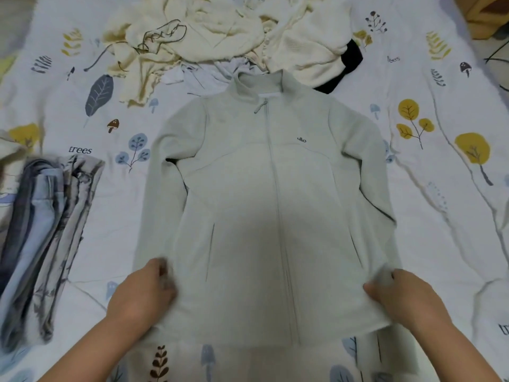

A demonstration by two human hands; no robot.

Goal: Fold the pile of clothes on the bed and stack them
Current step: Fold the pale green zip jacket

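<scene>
A pale jacket (264, 205) lies flat on the bed (440, 216), zipped up. The left hand (143, 290) and right hand (405, 296) each pinch its bottom corners, though blur hides the fingers. Folded clothes (46, 232) sit left; a cream pile (220, 31) lies behind.

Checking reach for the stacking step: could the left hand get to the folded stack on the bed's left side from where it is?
Probably yes. The left hand grips the jacket hem, and only bare bedsheet lies between it and the folded stack.

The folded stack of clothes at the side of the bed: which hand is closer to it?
Left. The left hand grips the jacket hem just beside the folded stack; the right hand grips the hem's far corner.
</scene>
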